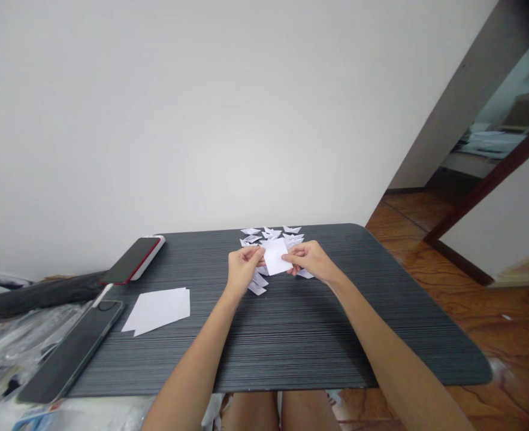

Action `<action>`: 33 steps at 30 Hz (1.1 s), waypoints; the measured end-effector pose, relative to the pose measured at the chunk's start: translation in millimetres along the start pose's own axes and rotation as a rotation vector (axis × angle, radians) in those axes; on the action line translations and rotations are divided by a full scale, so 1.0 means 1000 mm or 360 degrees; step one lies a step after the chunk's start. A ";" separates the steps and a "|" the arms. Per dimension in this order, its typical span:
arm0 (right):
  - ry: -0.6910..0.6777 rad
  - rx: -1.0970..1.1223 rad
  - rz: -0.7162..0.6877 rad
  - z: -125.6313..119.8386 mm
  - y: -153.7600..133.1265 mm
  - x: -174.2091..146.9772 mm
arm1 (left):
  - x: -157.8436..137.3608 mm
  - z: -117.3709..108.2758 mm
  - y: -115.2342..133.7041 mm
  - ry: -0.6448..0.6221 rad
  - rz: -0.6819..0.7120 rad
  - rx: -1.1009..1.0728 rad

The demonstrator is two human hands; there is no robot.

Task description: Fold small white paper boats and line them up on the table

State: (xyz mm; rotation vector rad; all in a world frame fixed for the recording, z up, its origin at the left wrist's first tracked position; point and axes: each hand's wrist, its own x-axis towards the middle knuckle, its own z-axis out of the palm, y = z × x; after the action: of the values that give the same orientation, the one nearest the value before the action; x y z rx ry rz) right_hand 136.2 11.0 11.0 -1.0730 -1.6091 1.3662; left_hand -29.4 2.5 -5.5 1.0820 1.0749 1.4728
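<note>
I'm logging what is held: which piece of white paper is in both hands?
The squarish piece, pinched between left hand and right hand; the other sheets lie overlapping on the left of the table.

The small white paper sheet (274, 256) is raised above the dark table (291, 353), held at its left and right sides. It looks nearly square and slightly turned, and I cannot tell whether it is folded. Around and behind it, many folded white paper boats (292, 230) with pointed ends lie close together, some partly hidden. Further left, flat white paper sheets (160, 308) overlap on the table, their corners not aligned.
</note>
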 end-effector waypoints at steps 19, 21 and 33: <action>0.0014 0.0121 -0.0213 -0.002 0.009 0.003 | -0.007 0.004 0.005 -0.0259 0.0098 0.0170; 0.0032 0.0108 -0.0206 -0.001 0.005 0.001 | -0.009 0.004 0.007 -0.0423 0.0044 0.0167; -0.0302 0.0649 -0.0306 -0.006 0.005 -0.003 | -0.009 -0.007 0.017 -0.0691 0.0052 -0.0191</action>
State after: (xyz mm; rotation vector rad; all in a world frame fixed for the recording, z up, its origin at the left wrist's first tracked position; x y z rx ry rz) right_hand 143.4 10.9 6.4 -0.5482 -1.4342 1.6103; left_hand -38.4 -9.5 8.9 1.2635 0.6581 1.2323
